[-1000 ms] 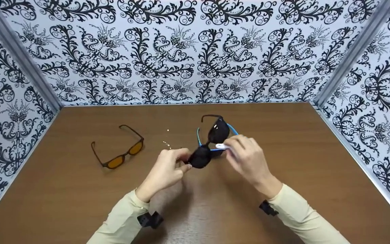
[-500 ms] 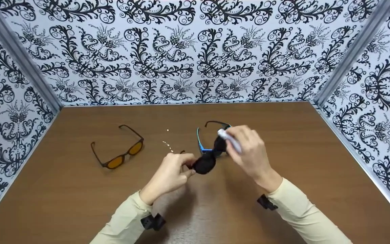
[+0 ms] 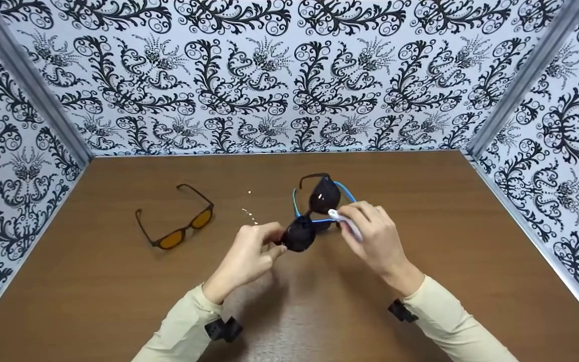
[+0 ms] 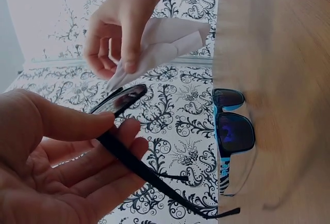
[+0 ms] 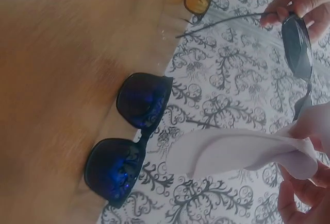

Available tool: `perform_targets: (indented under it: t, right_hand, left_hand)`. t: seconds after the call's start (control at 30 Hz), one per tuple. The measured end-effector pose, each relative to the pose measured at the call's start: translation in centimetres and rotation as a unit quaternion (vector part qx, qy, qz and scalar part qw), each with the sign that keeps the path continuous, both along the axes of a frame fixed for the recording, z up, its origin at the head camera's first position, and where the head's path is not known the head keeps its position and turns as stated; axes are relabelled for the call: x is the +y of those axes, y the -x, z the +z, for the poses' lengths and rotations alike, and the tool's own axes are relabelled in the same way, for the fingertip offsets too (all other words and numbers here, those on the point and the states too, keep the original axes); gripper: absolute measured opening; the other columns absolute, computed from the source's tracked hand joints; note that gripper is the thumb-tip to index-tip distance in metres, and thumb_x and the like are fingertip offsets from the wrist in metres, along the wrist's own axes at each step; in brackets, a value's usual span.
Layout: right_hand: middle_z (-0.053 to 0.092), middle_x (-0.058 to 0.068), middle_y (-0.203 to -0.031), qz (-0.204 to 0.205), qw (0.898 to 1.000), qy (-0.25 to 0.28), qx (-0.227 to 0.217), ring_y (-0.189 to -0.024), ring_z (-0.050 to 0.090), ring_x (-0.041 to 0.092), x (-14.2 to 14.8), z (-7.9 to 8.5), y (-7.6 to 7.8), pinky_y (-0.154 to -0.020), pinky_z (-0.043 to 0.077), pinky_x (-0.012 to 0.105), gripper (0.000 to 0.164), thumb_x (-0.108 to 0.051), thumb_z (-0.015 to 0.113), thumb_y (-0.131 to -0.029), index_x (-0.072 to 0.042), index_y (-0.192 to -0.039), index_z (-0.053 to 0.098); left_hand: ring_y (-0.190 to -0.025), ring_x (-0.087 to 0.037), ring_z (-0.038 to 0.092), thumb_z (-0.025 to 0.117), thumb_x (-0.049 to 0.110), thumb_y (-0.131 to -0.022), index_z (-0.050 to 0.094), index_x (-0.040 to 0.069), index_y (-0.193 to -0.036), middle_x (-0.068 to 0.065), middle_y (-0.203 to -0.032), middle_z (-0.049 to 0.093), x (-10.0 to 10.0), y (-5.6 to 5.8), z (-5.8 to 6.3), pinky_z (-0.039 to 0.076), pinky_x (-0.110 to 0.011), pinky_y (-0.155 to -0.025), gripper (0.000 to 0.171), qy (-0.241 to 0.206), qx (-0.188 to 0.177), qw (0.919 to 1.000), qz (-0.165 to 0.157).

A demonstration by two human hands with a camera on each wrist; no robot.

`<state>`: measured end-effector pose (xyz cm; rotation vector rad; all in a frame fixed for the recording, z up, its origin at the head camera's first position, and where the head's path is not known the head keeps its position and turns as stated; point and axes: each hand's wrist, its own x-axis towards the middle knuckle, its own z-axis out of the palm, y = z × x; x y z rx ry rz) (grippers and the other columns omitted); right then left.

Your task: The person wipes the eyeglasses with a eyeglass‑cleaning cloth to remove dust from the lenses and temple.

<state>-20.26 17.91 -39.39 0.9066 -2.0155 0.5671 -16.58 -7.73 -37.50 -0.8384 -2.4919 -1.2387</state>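
Observation:
My left hand (image 3: 247, 256) pinches a pair of black sunglasses (image 3: 299, 234) by one end of the frame, near the hinge. They are held above the table, tilted, their temples unfolded. A folded white cloth (image 4: 170, 41) is pinched between the thumb and fingers of my right hand (image 3: 377, 241). In the head view the cloth sits beside the lower edge of the far lens; whether it touches cannot be told. Behind the held pair, blue-and-black sunglasses (image 5: 111, 167) stand on the table, partly hidden in the head view.
Glasses with orange lenses (image 3: 171, 240) lie unfolded at the left of the brown table (image 3: 93, 271). Several small pale specks (image 3: 249, 213) show on the tabletop between the pairs. Patterned panels (image 3: 269, 75) enclose the back and sides.
Half a second ago the cloth covered the far lens and the black sunglasses dipped toward me. Now the sunglasses are raised again, and the right hand has drawn the cloth down to the lens edge.

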Motion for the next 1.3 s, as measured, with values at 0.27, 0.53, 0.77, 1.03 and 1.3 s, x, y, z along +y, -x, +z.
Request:
perform_targets:
  t: [0.27, 0.53, 0.77, 1.03, 1.3]
  right_hand:
    - [0.064, 0.006, -0.092, -0.004, 0.999, 0.016, -0.033, -0.079, 0.062, 0.024, 0.7, -0.8, -0.5, -0.064, 0.044, 0.038, 0.022, 0.002, 0.067, -0.078, -0.004, -0.099, 0.066]
    - [0.064, 0.007, -0.093, 0.001, 0.999, 0.019, -0.047, -0.079, 0.062, 0.023, 0.7, -1.2, -0.9, -0.065, 0.043, 0.036, 0.023, 0.001, 0.067, -0.078, -0.004, -0.1, 0.066]
    - [0.064, 0.006, -0.094, 0.014, 0.999, 0.016, -0.048, -0.08, 0.061, 0.022, 0.3, -1.3, -1.4, -0.063, 0.043, 0.036, 0.024, 0.001, 0.068, -0.077, -0.005, -0.1, 0.066]
    - [0.064, 0.005, -0.093, 0.023, 0.999, 0.015, -0.025, -0.077, 0.06, 0.022, -0.5, -1.2, -2.7, -0.065, 0.044, 0.036, 0.026, 0.003, 0.071, -0.074, -0.005, -0.099, 0.067]
    - [0.064, 0.006, -0.09, 0.009, 0.996, 0.0, 0.086, -0.08, 0.062, 0.023, -2.2, 0.0, -4.6, -0.069, 0.045, 0.038, 0.013, -0.006, 0.059, -0.084, -0.005, -0.093, 0.068]
  left_hand:
    - [-0.071, -0.013, 0.065, 0.066, -0.008, -0.082, 0.063, 0.0, -0.09, -0.003, -0.078, 0.068, -0.3, 0.3, 0.0, 0.054, -0.03, -0.065, 0.012, -0.056, 0.012, 0.9976, 0.037]
    - [-0.079, -0.02, 0.067, 0.061, -0.009, -0.081, 0.061, -0.002, -0.091, -0.01, -0.084, 0.068, -1.1, 0.7, 0.0, 0.056, -0.029, -0.072, 0.012, -0.127, -0.011, 0.9872, 0.097]
    - [-0.068, -0.018, 0.062, 0.059, -0.007, -0.085, 0.064, -0.004, -0.095, -0.01, -0.077, 0.067, -1.8, 1.1, 0.0, 0.052, -0.023, -0.062, 0.011, -0.17, -0.055, 0.9733, 0.145]
    - [-0.079, -0.038, 0.069, 0.047, -0.01, -0.095, 0.056, -0.014, -0.104, -0.023, -0.085, 0.067, -1.8, 1.8, -0.9, 0.058, -0.032, -0.068, 0.013, -0.254, -0.154, 0.9486, 0.108]
    - [-0.076, -0.036, 0.069, 0.04, -0.009, -0.096, 0.058, -0.014, -0.097, -0.024, -0.084, 0.068, -2.0, 2.7, -2.7, 0.058, -0.035, -0.066, 0.018, -0.235, -0.176, 0.9435, 0.153]
